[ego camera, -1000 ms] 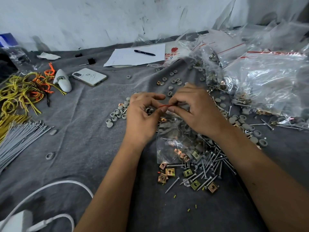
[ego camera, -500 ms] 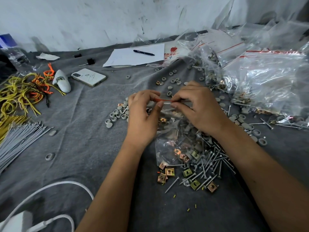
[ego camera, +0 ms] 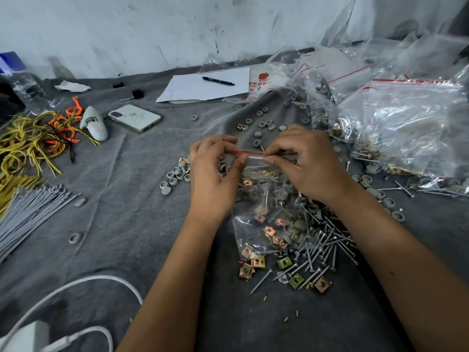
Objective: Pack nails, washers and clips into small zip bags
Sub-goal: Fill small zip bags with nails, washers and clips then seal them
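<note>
A small clear zip bag (ego camera: 264,212) with a red-lined seal hangs between both hands, holding nails, grey washers and brass clips. My left hand (ego camera: 215,174) pinches the left end of the seal strip. My right hand (ego camera: 307,163) pinches the seal near its right end. Loose nails (ego camera: 322,250) and brass clips (ego camera: 256,265) lie on the grey cloth below the bag. Grey washers (ego camera: 175,176) sit in a cluster left of my left hand.
A heap of clear zip bags (ego camera: 406,118) fills the right. A phone (ego camera: 135,118), paper with a pen (ego camera: 218,81), yellow and orange wires (ego camera: 30,141), grey cable ties (ego camera: 28,212) and a white cable (ego camera: 76,285) lie on the cloth.
Both hands have lifted the bag's top edge slightly away from me and moved apart along the seal, so more of the red strip shows between them.
</note>
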A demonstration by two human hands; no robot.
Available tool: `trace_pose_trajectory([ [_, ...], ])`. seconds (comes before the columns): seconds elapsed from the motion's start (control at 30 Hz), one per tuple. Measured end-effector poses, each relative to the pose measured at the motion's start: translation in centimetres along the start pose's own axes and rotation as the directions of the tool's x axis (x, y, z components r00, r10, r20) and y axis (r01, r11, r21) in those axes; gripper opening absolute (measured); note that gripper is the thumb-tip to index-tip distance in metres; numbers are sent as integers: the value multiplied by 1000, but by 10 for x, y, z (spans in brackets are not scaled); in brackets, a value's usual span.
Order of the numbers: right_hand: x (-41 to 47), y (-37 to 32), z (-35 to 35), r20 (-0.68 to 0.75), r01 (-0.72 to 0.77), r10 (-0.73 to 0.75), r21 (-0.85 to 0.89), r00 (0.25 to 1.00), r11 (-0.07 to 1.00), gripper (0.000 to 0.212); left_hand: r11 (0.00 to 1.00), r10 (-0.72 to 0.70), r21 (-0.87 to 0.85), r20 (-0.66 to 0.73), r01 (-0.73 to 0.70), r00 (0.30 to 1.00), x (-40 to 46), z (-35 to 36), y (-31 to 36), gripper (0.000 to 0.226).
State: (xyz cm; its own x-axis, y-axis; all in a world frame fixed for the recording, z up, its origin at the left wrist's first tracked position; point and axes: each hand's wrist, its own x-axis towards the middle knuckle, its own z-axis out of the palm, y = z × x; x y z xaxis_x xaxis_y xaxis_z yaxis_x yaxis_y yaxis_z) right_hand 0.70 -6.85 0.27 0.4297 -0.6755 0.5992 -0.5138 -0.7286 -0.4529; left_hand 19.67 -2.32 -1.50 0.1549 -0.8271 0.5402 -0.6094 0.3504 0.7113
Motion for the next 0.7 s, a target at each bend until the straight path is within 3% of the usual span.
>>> trace_pose_trajectory([
  [0.17,0,-1,2,41,-31,31,-2,999,1000,10,1000,1,0,15,-1,1000,1,-2,-3,6],
  [0.3,-1,3,-3,-14,-88,87,-1,996,996,10,1000,4,-5,-40,-4,999,2,-5,-3,11],
  [0.5,-1,-1,0,32,-25,26,-43,999,999,9,955,139,263,12,-137,990,-1,-3,-6,1],
  [0.7,-1,4,-1,34,-26,26,-4,999,1000,14,963,150,227,-11,-144,989,0,-3,-7,8],
])
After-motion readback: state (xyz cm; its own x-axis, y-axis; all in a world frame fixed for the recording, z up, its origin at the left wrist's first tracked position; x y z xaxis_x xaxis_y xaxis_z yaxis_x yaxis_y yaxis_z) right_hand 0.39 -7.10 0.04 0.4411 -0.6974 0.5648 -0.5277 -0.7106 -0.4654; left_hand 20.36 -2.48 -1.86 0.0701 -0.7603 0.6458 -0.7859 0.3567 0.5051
